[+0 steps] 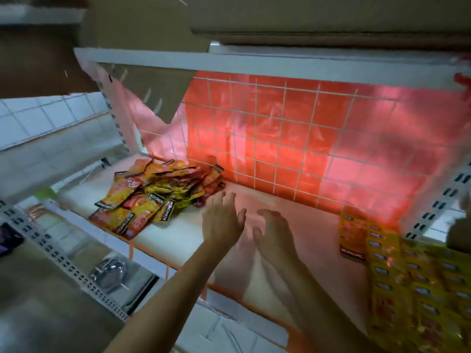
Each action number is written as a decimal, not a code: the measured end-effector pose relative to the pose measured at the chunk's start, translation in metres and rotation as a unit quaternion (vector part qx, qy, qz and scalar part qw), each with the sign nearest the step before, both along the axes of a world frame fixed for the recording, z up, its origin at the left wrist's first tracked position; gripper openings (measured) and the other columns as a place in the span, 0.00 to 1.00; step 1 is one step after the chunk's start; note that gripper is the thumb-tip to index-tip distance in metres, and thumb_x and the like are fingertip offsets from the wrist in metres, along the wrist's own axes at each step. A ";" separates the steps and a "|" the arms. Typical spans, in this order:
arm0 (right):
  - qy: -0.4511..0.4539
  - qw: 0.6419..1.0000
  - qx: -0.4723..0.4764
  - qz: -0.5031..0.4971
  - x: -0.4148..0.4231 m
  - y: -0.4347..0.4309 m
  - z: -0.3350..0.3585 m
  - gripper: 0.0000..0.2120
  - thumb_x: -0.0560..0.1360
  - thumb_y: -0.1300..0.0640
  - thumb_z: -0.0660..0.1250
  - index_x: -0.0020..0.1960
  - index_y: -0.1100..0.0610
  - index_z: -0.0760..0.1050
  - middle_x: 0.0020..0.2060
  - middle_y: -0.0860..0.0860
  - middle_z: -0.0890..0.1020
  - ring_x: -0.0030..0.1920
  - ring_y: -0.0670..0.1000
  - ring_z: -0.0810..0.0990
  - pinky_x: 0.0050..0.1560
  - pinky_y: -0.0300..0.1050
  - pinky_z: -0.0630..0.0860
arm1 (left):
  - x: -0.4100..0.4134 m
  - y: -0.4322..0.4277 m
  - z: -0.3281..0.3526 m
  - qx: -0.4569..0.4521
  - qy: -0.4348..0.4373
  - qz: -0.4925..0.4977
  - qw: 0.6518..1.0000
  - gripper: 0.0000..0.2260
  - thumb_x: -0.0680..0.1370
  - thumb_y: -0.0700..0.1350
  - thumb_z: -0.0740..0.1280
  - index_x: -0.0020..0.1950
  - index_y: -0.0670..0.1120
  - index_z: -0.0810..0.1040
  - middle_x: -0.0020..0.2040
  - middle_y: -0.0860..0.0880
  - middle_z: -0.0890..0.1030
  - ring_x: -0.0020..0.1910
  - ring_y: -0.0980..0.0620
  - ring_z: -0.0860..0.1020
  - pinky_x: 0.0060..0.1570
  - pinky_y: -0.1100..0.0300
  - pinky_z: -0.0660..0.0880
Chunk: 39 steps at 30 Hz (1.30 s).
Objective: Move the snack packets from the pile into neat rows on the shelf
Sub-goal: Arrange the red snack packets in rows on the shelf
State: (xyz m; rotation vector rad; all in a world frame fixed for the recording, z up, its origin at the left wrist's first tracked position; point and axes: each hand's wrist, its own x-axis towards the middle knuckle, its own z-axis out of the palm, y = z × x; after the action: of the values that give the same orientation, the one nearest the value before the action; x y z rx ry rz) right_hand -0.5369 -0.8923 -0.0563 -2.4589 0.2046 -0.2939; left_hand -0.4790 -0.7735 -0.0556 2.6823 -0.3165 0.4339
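Observation:
A loose pile of red and yellow snack packets (155,192) lies at the left back of the white shelf (293,212). At the right end, yellow and orange packets (397,271) lie in overlapping rows, one orange packet (353,235) at their left edge. My left hand (221,220) hovers over the shelf's middle with fingers spread, just right of the pile, holding nothing. My right hand (274,233) is beside it, fingers relaxed and slightly bent, also empty. The frame is blurred.
A white wire grid (293,138) backed by red plastic closes the rear. An upper shelf board (254,64) hangs overhead with cardboard boxes (318,19) on it. Slotted uprights (438,202) flank the bay. A lower shelf at the left holds a metal object (110,272).

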 end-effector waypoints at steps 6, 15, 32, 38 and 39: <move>0.032 0.993 0.110 -0.012 0.063 0.060 -0.003 0.16 0.75 0.59 0.64 0.62 0.56 0.77 0.57 0.53 0.82 0.56 0.53 0.79 0.59 0.46 0.74 | 0.062 0.063 -0.010 0.005 -0.055 0.060 0.997 0.09 0.71 0.42 0.69 0.50 0.41 0.78 0.46 0.41 0.78 0.46 0.38 0.75 0.48 0.48 0.71; 0.103 0.975 0.186 -0.066 0.136 0.115 -0.010 0.12 0.74 0.48 0.65 0.50 0.54 0.82 0.46 0.52 0.85 0.49 0.56 0.81 0.50 0.48 0.77 | 0.102 0.105 -0.027 -0.011 0.013 0.088 0.996 0.13 0.74 0.48 0.70 0.54 0.41 0.80 0.51 0.41 0.79 0.49 0.39 0.75 0.49 0.48 0.73; 0.045 0.875 0.453 -0.163 0.120 0.075 -0.026 0.10 0.70 0.58 0.69 0.34 0.56 0.70 0.31 0.54 0.76 0.35 0.53 0.74 0.36 0.48 0.72 | 0.073 0.068 -0.013 -0.208 -0.056 0.019 0.976 0.12 0.80 0.47 0.56 0.41 0.42 0.71 0.33 0.44 0.77 0.35 0.39 0.76 0.34 0.52 0.63; -0.012 0.788 0.593 -0.164 0.076 0.012 -0.008 0.13 0.68 0.77 0.63 0.43 0.61 0.74 0.34 0.59 0.78 0.34 0.57 0.78 0.33 0.49 0.80 | 0.047 0.027 0.012 -0.422 0.019 0.106 0.900 0.06 0.83 0.43 0.56 0.48 0.43 0.69 0.38 0.48 0.75 0.38 0.45 0.75 0.35 0.56 0.67; -0.019 0.781 0.604 -0.156 0.067 0.003 -0.002 0.15 0.68 0.80 0.61 0.46 0.63 0.74 0.35 0.59 0.79 0.35 0.57 0.79 0.33 0.47 0.80 | 0.044 0.019 0.012 -0.462 0.053 0.104 0.879 0.06 0.82 0.44 0.58 0.48 0.43 0.69 0.38 0.48 0.76 0.37 0.47 0.75 0.35 0.55 0.70</move>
State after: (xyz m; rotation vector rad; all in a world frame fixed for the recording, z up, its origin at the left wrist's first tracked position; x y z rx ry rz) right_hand -0.4704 -0.8897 -0.0585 -1.1194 0.5750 -0.2327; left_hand -0.4346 -0.7542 -0.0436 1.7807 0.1908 0.3680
